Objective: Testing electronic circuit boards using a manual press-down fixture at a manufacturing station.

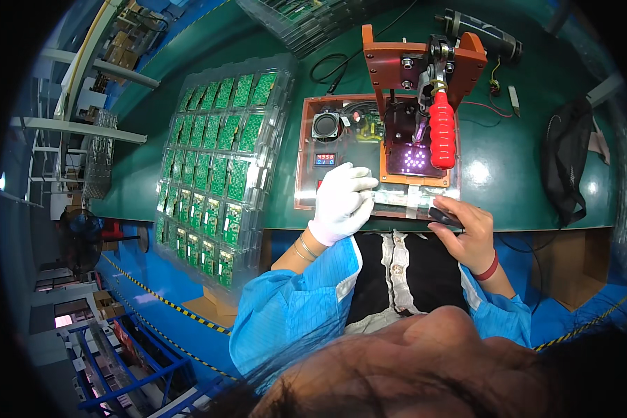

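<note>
My left hand (343,202), in a white glove, rests at the front of a test fixture (303,150) with its fingers curled inward. Whatever it may hold is hidden. Just beyond it is a lit digital display (325,159) in the fixture. My bare right hand (470,233) pinches a small black object (446,217) between thumb and fingers, at the fixture's front right corner. Over the fixture stands an orange-brown toggle press (425,59) with a red grip handle (442,132) pointing down. Lit spots show on a dark plate (414,161) beneath it.
A clear tray (285,90) of several green circuit boards (202,171) lies at the left. More stacked trays (306,24) are at the back. A dark cylindrical tool (484,33) lies behind the press, and a black bag (568,160) lies at the right table edge.
</note>
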Demonstrator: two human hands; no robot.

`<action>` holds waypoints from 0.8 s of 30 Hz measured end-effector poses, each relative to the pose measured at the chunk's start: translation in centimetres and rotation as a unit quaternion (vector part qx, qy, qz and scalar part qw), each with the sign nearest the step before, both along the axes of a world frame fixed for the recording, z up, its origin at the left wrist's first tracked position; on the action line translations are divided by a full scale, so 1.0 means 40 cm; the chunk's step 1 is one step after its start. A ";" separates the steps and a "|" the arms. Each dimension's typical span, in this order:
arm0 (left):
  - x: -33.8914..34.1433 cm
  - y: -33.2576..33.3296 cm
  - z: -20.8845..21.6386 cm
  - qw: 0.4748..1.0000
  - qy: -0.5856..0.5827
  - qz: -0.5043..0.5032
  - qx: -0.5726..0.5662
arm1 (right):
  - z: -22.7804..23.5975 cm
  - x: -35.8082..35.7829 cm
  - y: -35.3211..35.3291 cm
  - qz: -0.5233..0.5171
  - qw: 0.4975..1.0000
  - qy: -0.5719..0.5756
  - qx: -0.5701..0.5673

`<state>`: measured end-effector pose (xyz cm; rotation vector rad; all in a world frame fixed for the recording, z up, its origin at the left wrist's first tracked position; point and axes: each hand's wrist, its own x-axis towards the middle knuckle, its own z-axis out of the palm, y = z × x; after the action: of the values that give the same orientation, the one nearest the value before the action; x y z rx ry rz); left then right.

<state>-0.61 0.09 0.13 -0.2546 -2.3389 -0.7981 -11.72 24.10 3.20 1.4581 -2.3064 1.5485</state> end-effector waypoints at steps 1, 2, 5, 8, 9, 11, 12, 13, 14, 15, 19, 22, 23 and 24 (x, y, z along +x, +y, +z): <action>0.000 0.001 0.000 1.000 -0.002 0.003 -0.003 | 0.000 -0.001 0.001 0.001 1.000 -0.008 -0.006; 0.000 0.001 0.001 1.000 -0.004 0.005 -0.005 | 0.000 -0.002 0.002 0.002 1.000 -0.015 -0.013; 0.001 0.003 0.000 1.000 -0.006 0.007 -0.008 | -0.003 -0.001 0.003 0.000 0.999 -0.032 -0.027; 0.003 0.002 -0.002 1.000 -0.006 0.011 -0.007 | -0.007 -0.001 0.002 -0.001 0.997 -0.059 -0.047; 0.004 0.001 -0.003 1.000 -0.006 0.011 -0.007 | -0.007 0.000 0.002 0.000 0.997 -0.058 -0.047; 0.005 0.000 -0.005 1.000 -0.007 0.012 -0.008 | -0.008 0.000 0.006 -0.001 0.997 -0.062 -0.048; 0.005 0.000 -0.006 1.000 -0.008 0.012 -0.009 | -0.008 0.000 0.008 -0.002 0.997 -0.064 -0.048; 0.006 -0.001 -0.006 1.000 -0.009 0.013 -0.009 | -0.009 0.000 0.011 -0.003 0.997 -0.066 -0.049; 0.005 0.000 -0.005 1.000 -0.009 0.012 -0.009 | -0.011 -0.002 0.014 -0.003 0.997 -0.066 -0.049; 0.005 0.000 -0.004 1.000 -0.009 0.012 -0.008 | -0.014 -0.004 0.017 0.003 0.996 -0.071 -0.049; 0.006 0.001 0.002 1.000 -0.012 0.012 -0.005 | -0.029 -0.008 0.022 0.019 0.995 -0.088 -0.050; 0.012 -0.007 0.001 0.999 -0.020 0.006 0.026 | -0.035 -0.009 0.020 0.024 0.990 -0.101 -0.095; 0.013 -0.008 -0.001 0.999 -0.022 0.004 0.036 | -0.038 -0.010 0.019 0.026 0.988 -0.106 -0.110; 0.014 -0.009 -0.004 0.999 -0.023 0.005 0.036 | -0.042 -0.009 0.018 0.026 0.988 -0.106 -0.110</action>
<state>-0.03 -0.29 -0.04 -0.1961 -2.3464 -0.8897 -12.09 24.83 1.51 1.3707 -2.1249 1.9893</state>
